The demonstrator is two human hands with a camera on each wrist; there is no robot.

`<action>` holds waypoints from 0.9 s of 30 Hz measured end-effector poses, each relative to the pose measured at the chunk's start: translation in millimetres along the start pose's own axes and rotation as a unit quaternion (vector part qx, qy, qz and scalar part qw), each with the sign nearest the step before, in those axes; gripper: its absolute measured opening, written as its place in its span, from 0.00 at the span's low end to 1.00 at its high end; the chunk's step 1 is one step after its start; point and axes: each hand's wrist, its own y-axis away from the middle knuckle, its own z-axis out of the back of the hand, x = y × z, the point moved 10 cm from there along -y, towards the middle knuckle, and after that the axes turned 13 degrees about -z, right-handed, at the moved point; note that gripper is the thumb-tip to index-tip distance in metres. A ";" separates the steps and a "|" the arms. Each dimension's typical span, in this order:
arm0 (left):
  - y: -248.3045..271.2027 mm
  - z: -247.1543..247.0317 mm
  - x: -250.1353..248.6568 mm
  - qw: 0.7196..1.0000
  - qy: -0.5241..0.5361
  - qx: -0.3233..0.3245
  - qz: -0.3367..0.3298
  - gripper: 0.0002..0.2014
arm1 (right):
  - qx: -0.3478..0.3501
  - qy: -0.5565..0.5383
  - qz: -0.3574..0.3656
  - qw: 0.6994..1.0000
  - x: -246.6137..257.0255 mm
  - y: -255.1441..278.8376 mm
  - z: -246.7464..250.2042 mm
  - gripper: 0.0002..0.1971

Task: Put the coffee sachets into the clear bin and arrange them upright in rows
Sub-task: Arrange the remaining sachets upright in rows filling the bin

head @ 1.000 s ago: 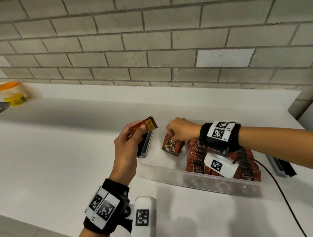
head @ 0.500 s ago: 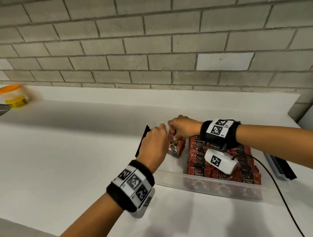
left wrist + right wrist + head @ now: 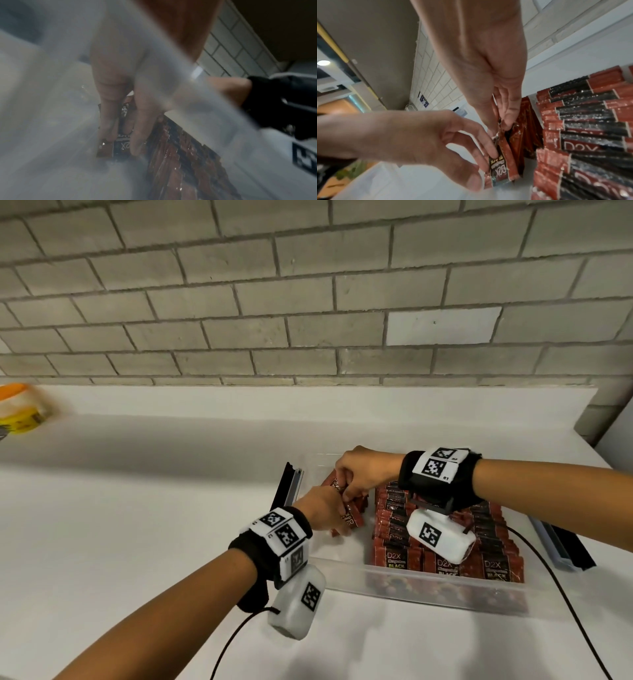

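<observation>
A clear bin (image 3: 342,564) stands on the white counter, its right part filled with upright rows of red-and-black coffee sachets (image 3: 397,558) (image 3: 582,135). In the bin's left part a small group of sachets (image 3: 354,517) stands leaning. My right hand (image 3: 349,491) (image 3: 502,124) pinches their top edges from above. My left hand (image 3: 342,522) (image 3: 481,171) holds the front sachet (image 3: 500,170) (image 3: 121,146) against that group, fingers on its face and thumb at its edge. The left wrist view looks through the bin's cloudy wall.
A black strip (image 3: 287,487) leans at the bin's left end and a dark lid piece (image 3: 561,546) lies to its right. An orange-lidded tub (image 3: 17,412) sits far left. A black cable (image 3: 565,611) trails off the counter. A brick wall rises behind.
My left hand carried a sachet from above the bin's left end down into the bin and set it against the group. My right hand kept its hold there.
</observation>
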 end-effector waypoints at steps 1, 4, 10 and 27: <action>-0.2 -0.2 1.2 1.000 0.008 0.007 0.001 0.16 | -0.007 0.008 -0.003 1.000 -0.3 -0.5 -1.1 0.15; 2.1 1.6 -3.3 1.000 0.003 0.020 -0.014 0.11 | -0.038 0.035 -0.002 0.999 2.2 0.8 0.9 0.12; 1.2 -1.0 -13.6 0.995 -0.085 0.045 -0.018 0.20 | -0.078 0.044 -0.012 0.996 4.0 3.6 15.1 0.06; 9.2 -20.9 -6.0 0.991 0.088 0.100 -0.008 0.34 | -0.021 -0.073 -0.073 0.994 -16.7 7.9 11.7 0.09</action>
